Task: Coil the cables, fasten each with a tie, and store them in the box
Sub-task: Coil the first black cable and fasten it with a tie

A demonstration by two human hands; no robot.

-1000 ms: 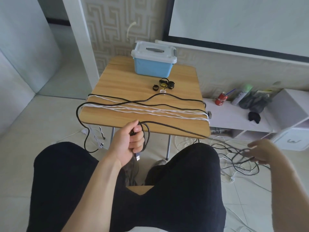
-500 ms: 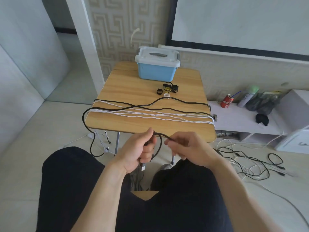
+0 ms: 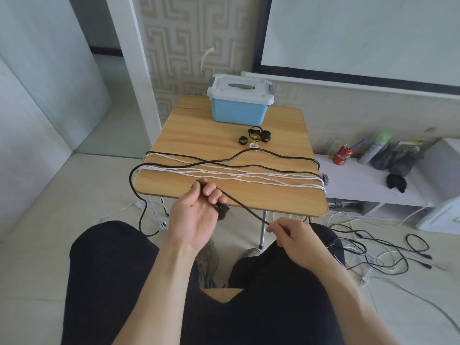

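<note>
My left hand [image 3: 196, 212] grips the plug end and a loop of the black cable [image 3: 245, 209] in front of the table's near edge. From there the cable runs taut down to my right hand [image 3: 292, 236], which pinches it above my right knee. More of this black cable snakes across the wooden table [image 3: 206, 130] and hangs off its left side. Several strands of white cable [image 3: 249, 174] lie across the table. Small black cable ties [image 3: 256, 136] sit near the blue box [image 3: 239, 109], whose white lid is closed, at the table's far edge.
A tangle of black and white cables [image 3: 373, 252] lies on the floor to the right. A low white shelf [image 3: 361, 180] holds a red can [image 3: 343, 155], a spray bottle and dark items. My knees are below the table.
My right hand reached out to the floor cables on the right, came back to my left hand, and has now slid down along the black cable, stretching it taut. My left hand turned palm-up.
</note>
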